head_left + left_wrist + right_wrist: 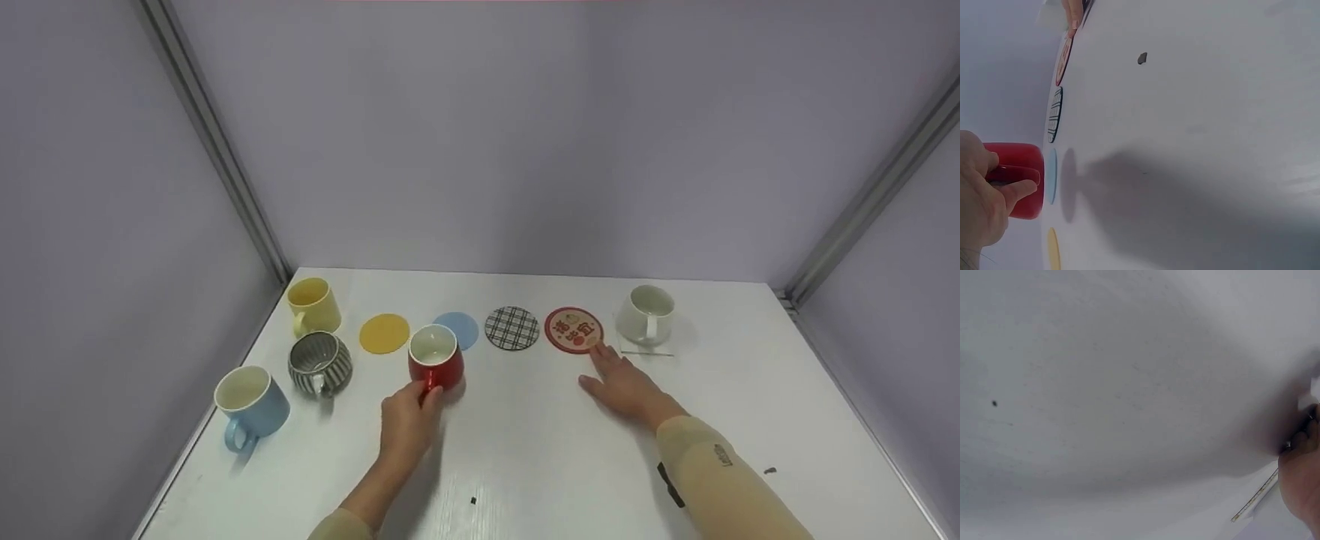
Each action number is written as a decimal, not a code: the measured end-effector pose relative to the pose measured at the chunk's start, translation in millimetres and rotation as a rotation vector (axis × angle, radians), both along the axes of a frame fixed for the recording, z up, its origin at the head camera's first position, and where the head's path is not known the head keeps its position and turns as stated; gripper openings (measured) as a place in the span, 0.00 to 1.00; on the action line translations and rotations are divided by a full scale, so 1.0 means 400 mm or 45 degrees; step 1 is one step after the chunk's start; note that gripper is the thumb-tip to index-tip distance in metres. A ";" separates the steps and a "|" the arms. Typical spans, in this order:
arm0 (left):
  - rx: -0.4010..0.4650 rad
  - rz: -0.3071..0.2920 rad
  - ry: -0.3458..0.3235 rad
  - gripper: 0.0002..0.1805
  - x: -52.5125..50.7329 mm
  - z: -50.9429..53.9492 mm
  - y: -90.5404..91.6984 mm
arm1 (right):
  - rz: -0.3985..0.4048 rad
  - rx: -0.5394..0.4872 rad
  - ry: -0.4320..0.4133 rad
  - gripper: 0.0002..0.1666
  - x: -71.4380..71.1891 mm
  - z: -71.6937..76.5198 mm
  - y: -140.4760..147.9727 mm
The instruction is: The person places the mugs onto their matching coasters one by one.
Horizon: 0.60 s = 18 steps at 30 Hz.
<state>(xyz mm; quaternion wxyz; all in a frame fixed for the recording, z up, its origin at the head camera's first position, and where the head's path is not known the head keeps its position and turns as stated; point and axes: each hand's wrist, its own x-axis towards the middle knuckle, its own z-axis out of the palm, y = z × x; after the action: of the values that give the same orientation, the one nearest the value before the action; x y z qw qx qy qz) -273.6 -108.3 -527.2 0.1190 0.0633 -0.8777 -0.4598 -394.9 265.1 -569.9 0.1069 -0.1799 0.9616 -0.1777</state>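
Observation:
My left hand (409, 424) grips the handle of a red mug (448, 371) with a white inside. In the left wrist view the red mug (1030, 152) hangs above the table, its shadow below it. Behind the mug lies a light blue round coaster (466, 327), partly hidden by it in the head view. My right hand (628, 390) reaches forward with straight fingers, the fingertips at the near right edge of a red-rimmed round coaster (574, 330) with printed characters. In the right wrist view only part of the right hand (1300, 481) shows at the right edge.
At the left stand a yellow mug (319, 309), a grey striped mug (330, 367) and a light blue mug (262, 409). A yellow coaster (384, 334) and a plaid coaster (512, 328) lie along the back. A white mug (637, 319) stands on a pale coaster (664, 353) at right.

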 end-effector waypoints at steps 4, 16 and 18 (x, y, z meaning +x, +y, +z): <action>-0.021 -0.032 0.033 0.06 -0.014 0.017 0.020 | 0.000 0.001 0.004 0.46 0.002 0.000 -0.003; -0.019 -0.145 0.151 0.07 -0.058 0.071 0.112 | 0.022 0.011 0.014 0.46 -0.004 -0.004 -0.002; 0.006 -0.165 0.136 0.07 -0.066 0.083 0.131 | 0.016 0.011 0.005 0.46 -0.005 -0.004 -0.001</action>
<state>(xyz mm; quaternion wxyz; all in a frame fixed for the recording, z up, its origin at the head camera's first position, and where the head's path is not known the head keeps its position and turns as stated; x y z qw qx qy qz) -300.0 -56.0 -494.1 0.1355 -0.0181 -0.8713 -0.4713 -396.8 264.7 -571.5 0.1069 -0.1859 0.9613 -0.1727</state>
